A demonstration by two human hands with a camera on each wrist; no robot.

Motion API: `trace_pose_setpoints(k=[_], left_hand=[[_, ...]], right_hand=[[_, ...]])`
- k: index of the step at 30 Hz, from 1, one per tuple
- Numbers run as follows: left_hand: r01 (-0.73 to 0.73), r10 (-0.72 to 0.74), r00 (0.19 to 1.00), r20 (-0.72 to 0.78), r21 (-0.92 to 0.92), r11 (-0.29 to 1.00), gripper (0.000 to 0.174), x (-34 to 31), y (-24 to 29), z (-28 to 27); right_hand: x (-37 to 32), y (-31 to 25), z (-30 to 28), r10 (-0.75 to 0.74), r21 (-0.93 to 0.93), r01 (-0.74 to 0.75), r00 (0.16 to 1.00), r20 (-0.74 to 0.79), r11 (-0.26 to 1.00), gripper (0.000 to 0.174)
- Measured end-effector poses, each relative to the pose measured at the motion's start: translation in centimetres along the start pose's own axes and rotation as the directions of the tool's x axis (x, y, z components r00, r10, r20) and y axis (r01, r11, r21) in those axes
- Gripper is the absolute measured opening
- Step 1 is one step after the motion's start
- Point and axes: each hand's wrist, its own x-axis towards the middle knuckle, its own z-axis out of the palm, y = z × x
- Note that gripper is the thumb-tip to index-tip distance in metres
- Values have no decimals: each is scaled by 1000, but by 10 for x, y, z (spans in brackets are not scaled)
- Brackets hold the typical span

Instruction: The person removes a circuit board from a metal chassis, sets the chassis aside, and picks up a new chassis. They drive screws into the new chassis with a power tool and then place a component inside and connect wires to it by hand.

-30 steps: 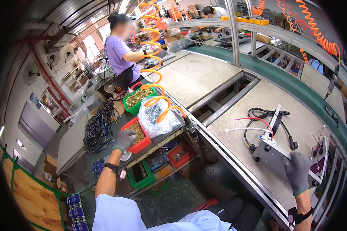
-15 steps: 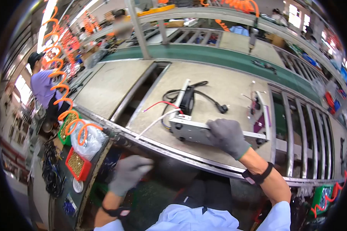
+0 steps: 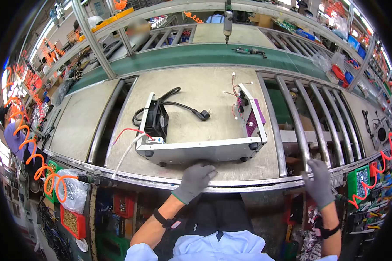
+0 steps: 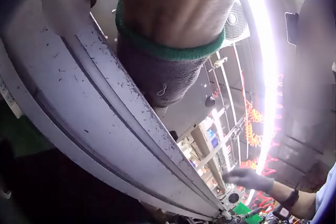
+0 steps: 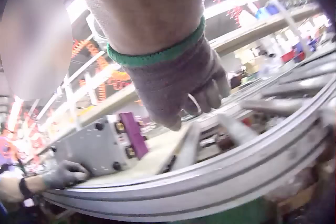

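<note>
On the metal work board stands a grey U-shaped metal chassis, its panel with black rubber feet facing me. It carries a black fan on the left and a purple heatsink on the right. My gloved left hand is low in front of the panel, over the board's front edge, with bent fingers; I cannot tell whether it holds something small. My gloved right hand hangs over the front rail, right of the chassis, its fingers loosely bent and nothing visible in them.
A black power cord lies behind the fan. Metal rollers run to the right. A screwdriver hangs above the green belt. Left are a red screw bin and orange coiled hose; a green bin stands right.
My left hand has come from the red screw bin to the chassis front. My right hand has let go of the chassis and moved right. The head view has turned right.
</note>
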Motion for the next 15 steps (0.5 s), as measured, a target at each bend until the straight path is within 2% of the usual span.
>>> trace_pose_setpoints(k=[1,2,3,5,8,11,14,15], left_hand=[[12,-12,1000,-10,-25,1000,13,0,-2,0],[23,-24,1000,-20,-51,998,13,-1,-2,-2],[32,-35,999,-30,-76,997,13,-2,-4,-3],[123,-130,989,-71,-88,988,17,-10,-11,-7],[202,-208,965,-159,-52,978,21,-18,-12,-18],[183,-180,971,-157,4,983,18,-23,-17,-23],[116,-105,982,-154,64,991,14,-24,-13,-20],[113,-102,985,-141,68,991,13,-23,-9,-21]], right_hand=[[-28,39,2,124,-113,-118,991,47,987,44],[-47,66,-9,317,-262,-258,923,216,930,47],[-64,89,-23,509,-427,-352,791,341,833,50],[-105,126,-37,678,-601,-409,658,327,687,54],[-134,155,-51,796,-676,-439,449,404,591,59],[-132,167,-43,787,-629,-473,353,506,617,66],[-109,171,-30,795,-606,-549,203,571,576,73],[-118,183,-15,757,-459,-647,298,582,608,72]])
